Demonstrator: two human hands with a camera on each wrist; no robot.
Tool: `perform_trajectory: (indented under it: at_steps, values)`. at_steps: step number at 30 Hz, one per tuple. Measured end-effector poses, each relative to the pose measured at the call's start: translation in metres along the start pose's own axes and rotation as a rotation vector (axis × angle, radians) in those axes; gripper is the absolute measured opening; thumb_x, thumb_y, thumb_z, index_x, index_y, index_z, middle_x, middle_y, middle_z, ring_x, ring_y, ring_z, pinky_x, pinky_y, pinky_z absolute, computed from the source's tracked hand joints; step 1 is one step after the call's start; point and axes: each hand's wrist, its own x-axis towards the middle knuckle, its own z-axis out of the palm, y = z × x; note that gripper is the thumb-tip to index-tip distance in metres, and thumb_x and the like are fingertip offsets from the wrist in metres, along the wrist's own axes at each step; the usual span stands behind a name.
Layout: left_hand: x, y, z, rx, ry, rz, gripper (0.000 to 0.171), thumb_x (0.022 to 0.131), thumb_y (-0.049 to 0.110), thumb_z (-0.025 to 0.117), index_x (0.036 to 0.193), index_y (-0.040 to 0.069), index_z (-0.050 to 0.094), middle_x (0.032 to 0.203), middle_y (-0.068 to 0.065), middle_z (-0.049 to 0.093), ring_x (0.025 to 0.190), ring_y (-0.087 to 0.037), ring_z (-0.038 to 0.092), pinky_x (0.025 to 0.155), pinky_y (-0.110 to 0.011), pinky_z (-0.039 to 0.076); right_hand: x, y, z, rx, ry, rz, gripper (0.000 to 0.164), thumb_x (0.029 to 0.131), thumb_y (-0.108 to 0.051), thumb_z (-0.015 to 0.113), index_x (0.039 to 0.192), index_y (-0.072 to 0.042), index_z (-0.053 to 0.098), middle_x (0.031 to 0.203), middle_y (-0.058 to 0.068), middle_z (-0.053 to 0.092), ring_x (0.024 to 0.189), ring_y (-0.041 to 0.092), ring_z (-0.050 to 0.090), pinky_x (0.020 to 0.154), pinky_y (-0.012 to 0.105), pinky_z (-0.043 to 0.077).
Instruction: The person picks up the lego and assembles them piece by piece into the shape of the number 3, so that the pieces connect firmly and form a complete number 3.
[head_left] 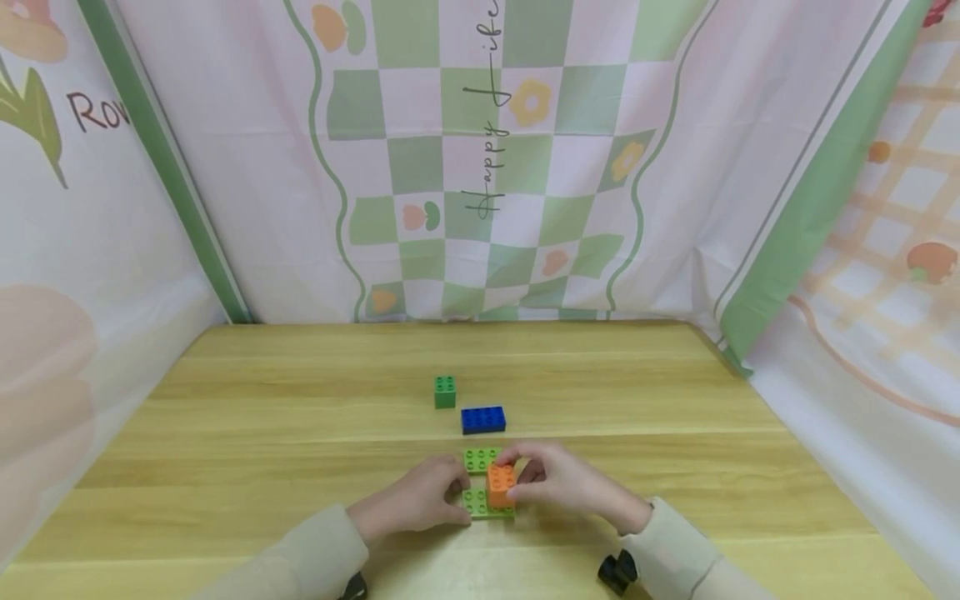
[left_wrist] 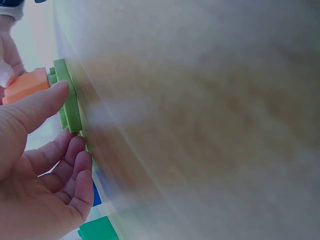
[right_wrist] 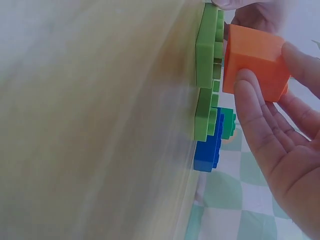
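Note:
My right hand pinches an orange brick by its sides, between thumb and fingers. The brick is held studs up over the right part of the nearer light green flat brick; the right wrist view shows a thin gap between its underside and the studs. Thumb and fingertips of my left hand grip that flat brick's left end. Just beyond lies a second light green flat brick, apart from the first and partly covered by the right fingers in the head view.
A long blue brick lies farther back on the wooden table. Behind it, slightly left, stands a small dark green brick. Printed cloth hangs around the back and sides. Black wrist gear is near the right sleeve.

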Motion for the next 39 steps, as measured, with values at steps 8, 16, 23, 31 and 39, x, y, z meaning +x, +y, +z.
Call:
perform_trajectory:
  at_steps: [8, 16, 23, 31, 39]
  values:
    - [0.0003, -0.0005, 0.0003, -0.005, -0.006, -0.005, 0.032, 0.074, 0.025, 0.077, 0.098, 0.008, 0.063, 0.085, 0.009, 0.051, 0.078, -0.005, 0.047, 0.073, -0.023, 0.044, 0.0010, -0.0022, 0.0011, -0.069, -0.017, 0.004, 0.028, 0.082, -0.013, 0.069, 0.108, -0.007, 0.060, 0.108, 0.005, 0.058, 0.075, 0.012, 0.061, 0.068, 0.027, 0.051]
    - [0.0009, -0.0004, 0.0014, -0.005, -0.001, -0.007, 0.032, 0.074, 0.024, 0.077, 0.097, 0.008, 0.063, 0.084, 0.009, 0.050, 0.077, -0.005, 0.047, 0.072, -0.023, 0.043, 0.0016, -0.0038, 0.0009, -0.090, -0.024, 0.002, 0.027, 0.082, -0.012, 0.070, 0.106, -0.008, 0.059, 0.106, 0.003, 0.058, 0.074, 0.011, 0.061, 0.068, 0.026, 0.051]
    - [0.0008, -0.0005, 0.0015, -0.011, 0.003, -0.009, 0.031, 0.074, 0.024, 0.077, 0.097, 0.008, 0.063, 0.085, 0.009, 0.051, 0.077, -0.005, 0.047, 0.072, -0.023, 0.043, 0.0003, -0.0043, 0.0002, -0.104, -0.038, -0.011, 0.027, 0.082, -0.012, 0.070, 0.106, -0.009, 0.057, 0.105, 0.003, 0.057, 0.074, 0.011, 0.060, 0.068, 0.026, 0.050]
    - [0.0012, 0.0006, 0.0013, -0.009, 0.007, -0.009, 0.031, 0.073, 0.024, 0.077, 0.096, 0.008, 0.063, 0.084, 0.009, 0.050, 0.077, -0.005, 0.047, 0.072, -0.022, 0.043, 0.0003, -0.0057, -0.0005, -0.114, -0.068, -0.007, 0.025, 0.082, -0.010, 0.069, 0.102, -0.011, 0.055, 0.099, 0.001, 0.055, 0.073, 0.011, 0.060, 0.067, 0.026, 0.051]
    - [0.0006, 0.0016, 0.0007, -0.007, 0.006, -0.023, 0.031, 0.073, 0.024, 0.077, 0.096, 0.009, 0.063, 0.085, 0.009, 0.051, 0.078, -0.006, 0.047, 0.073, -0.023, 0.043, 0.0020, -0.0048, -0.0009, -0.116, -0.089, -0.021, 0.024, 0.082, -0.009, 0.069, 0.100, -0.012, 0.053, 0.099, 0.000, 0.056, 0.073, 0.011, 0.060, 0.066, 0.027, 0.051]
